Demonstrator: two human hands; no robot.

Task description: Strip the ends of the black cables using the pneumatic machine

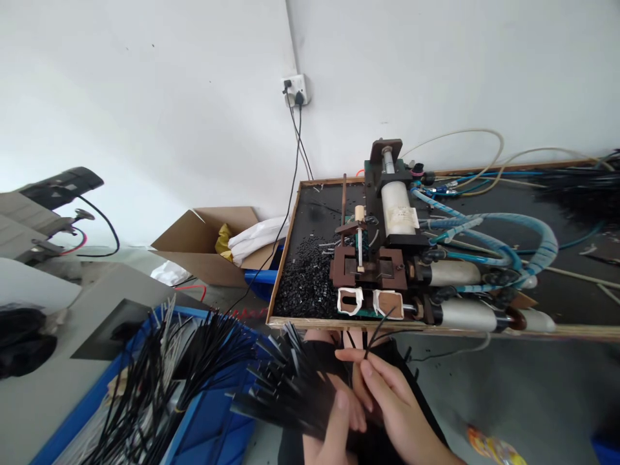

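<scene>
A thick bundle of black wires (290,384) lies in my left hand (338,423), whose fingers are wrapped round it. The cut ends fan out toward the left, above my lap. Close beside it, my right hand (394,397) pinches a thin black wire (372,337) between thumb and forefinger, its tip pointing up at the bench edge. Just beyond my hands stands a pneumatic machine with a brown metal clamp head (371,268) and two taped front pads (387,303). Part of my left palm is hidden by the bundle.
Many small black scraps (305,278) cover the bench's left end, inside a wooden rim (281,278). Air cylinders (467,315) and blue hoses (537,239) spread to the right. At lower left, a blue crate (194,420) holds more wires. A cardboard box (208,258) stands behind it.
</scene>
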